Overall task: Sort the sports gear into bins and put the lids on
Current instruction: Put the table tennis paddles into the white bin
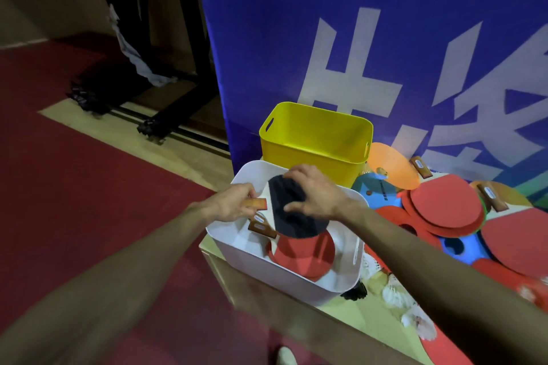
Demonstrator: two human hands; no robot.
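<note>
Paddles [444,207] lie heaped on the table [373,311] to the right of the white bin [296,281] — most of the sorting is judged still to be done. A black-faced paddle [296,216] is held over the white bin, its handle pinched by the left hand [231,204] and its blade gripped by the curled fingers of the right hand [314,192]. A red paddle [302,252] already lies inside. The yellow bin [314,142] behind appears empty, shuttlecocks [394,296] lie loose on the table — and no lids are seen.

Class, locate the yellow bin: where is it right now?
In the head view the yellow bin stands mid-frame, behind the white bin and in front of the blue banner, with the heap of paddles to its right.
</note>
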